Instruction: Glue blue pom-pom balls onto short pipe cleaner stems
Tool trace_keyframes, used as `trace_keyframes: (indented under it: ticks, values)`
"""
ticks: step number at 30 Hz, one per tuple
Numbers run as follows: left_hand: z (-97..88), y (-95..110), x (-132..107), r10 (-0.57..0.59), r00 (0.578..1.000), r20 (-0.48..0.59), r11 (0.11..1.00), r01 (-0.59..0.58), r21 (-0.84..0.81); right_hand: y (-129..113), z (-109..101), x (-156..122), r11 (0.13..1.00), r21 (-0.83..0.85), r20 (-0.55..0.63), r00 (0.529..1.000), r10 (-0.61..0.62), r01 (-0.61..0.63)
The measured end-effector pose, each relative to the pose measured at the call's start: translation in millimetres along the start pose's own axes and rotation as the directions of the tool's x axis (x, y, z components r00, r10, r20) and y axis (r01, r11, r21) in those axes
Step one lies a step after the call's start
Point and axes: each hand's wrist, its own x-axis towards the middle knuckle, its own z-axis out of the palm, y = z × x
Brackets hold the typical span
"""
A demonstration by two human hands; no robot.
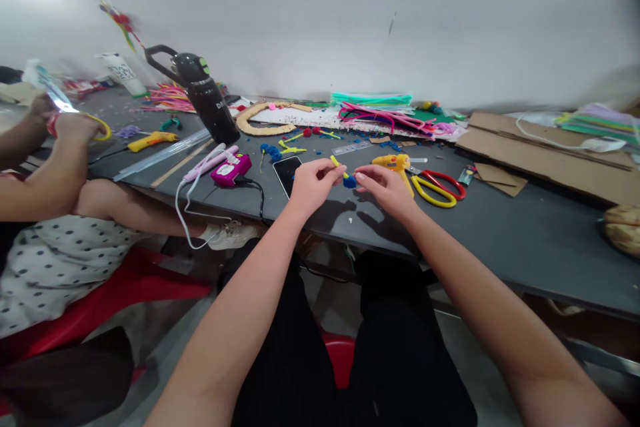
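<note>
My left hand [315,183] pinches a yellow pipe cleaner [335,161] above the near edge of the table. At its lower end is a small blue fuzzy tuft [350,181], like a pipe-cleaner flower head. The fingers of my right hand [383,185] are closed at the right side of that tuft. Just behind my right hand lies a yellow glue gun [393,161], and scissors with red and yellow handles [437,188] are to its right. A phone [287,172] lies beside my left hand. Further back are blue and yellow pipe-cleaner pieces [273,151].
A black bottle [213,107], a purple box [231,170] and a pink-and-white corded tool [210,161] stand or lie at left. Pink pipe cleaners [385,119] and cardboard sheets [540,157] are behind. A person at far left holds scissors [63,103].
</note>
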Motion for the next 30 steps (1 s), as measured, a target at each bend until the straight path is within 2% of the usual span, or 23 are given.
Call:
trace_keyframes:
  ticks: [4,8,18,30]
  values:
    - [0.2,-0.4,0.8,-0.044,0.999,-0.007,0.988,0.042,-0.152,-6.7,0.9,-2.0,0.978,0.177,0.060,0.993,0.104,-0.113]
    - [2.5,0.8,1.4,-0.091,0.996,0.005,0.959,0.089,-0.268,-9.4,1.1,-3.1,0.962,0.238,0.064,0.990,0.125,-0.137]
    - [3.0,2.7,-0.3,-0.100,0.994,0.035,0.960,0.105,-0.260,-10.4,1.1,-4.9,0.986,0.158,0.008,0.998,0.055,-0.056]
    - [6.5,-0.1,-0.4,-0.100,0.993,0.062,0.959,0.113,-0.258,-6.1,0.4,-3.6,0.993,0.115,-0.008,1.000,0.014,-0.013]
